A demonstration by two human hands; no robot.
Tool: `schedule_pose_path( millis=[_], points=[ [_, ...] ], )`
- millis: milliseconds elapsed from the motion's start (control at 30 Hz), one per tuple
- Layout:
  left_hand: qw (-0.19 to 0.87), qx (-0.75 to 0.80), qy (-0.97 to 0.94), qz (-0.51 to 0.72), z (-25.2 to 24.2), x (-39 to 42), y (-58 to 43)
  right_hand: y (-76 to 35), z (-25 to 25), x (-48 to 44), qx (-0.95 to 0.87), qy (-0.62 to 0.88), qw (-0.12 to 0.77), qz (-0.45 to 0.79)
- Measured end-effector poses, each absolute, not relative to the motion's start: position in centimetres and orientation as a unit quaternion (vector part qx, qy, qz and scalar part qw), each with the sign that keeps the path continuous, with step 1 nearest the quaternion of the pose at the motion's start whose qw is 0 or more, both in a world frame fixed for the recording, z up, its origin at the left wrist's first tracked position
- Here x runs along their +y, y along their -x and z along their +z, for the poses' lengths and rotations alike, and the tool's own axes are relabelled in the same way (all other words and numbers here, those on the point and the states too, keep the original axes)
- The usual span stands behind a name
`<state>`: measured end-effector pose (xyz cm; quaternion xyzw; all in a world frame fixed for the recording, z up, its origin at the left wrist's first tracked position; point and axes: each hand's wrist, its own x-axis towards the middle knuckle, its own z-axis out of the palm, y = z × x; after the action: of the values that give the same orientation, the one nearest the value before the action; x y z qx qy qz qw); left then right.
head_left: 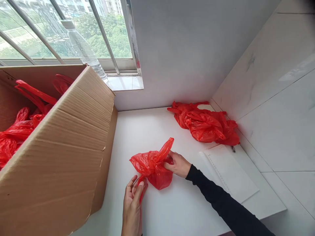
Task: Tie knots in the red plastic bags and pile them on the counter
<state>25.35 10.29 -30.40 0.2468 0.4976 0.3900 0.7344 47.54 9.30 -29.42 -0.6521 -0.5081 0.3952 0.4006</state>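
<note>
A red plastic bag (154, 165), gathered into a knot near its middle, is between my two hands over the white table (157, 209). My left hand (134, 200) pinches a thin strip of the bag at its lower left, thumb against fingers. From the right, my right hand (179, 164) has its fingers closed on the bag's side, just below an upright red handle loop. Some of its fingertips are hidden behind the plastic. What the bag contains, if anything, cannot be made out.
A cardboard box (61, 154) holding several red bags (19, 131) stands at the left. More crumpled red bags (204, 124) lie at the back right corner, near a spiral notebook (231, 170). A clear plastic bottle (85, 49) stands on the sill by the barred window.
</note>
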Motion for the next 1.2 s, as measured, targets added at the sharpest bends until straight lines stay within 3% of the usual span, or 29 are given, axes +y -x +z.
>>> schedule_pose_path(
  millis=[67,233,333,600,933,1200],
  points=[
    [0.769,0.457,-0.25,0.37,-30.4,9.8,-25.8,-46.8,-29.5,9.0,-0.501,0.652,0.4,0.405],
    [0.789,0.404,-0.184,0.425,-29.7,9.9,-26.1,-46.4,-28.4,8.6,-0.411,0.565,0.517,0.495],
    [0.835,0.36,-0.154,0.387,-29.3,10.2,-26.6,-46.2,-28.2,8.2,-0.372,0.495,0.558,0.552],
    [0.866,0.367,-0.11,0.32,-30.2,10.9,-27.7,-45.9,-28.3,6.5,-0.327,0.439,0.579,0.604],
    [0.839,0.345,-0.219,0.359,-29.0,10.6,-27.9,-45.9,-29.4,5.1,-0.285,0.469,0.576,0.605],
    [0.813,0.373,-0.263,0.362,-28.0,10.0,-28.7,-45.1,-28.3,5.1,-0.365,0.467,0.549,0.588]
  ],
)
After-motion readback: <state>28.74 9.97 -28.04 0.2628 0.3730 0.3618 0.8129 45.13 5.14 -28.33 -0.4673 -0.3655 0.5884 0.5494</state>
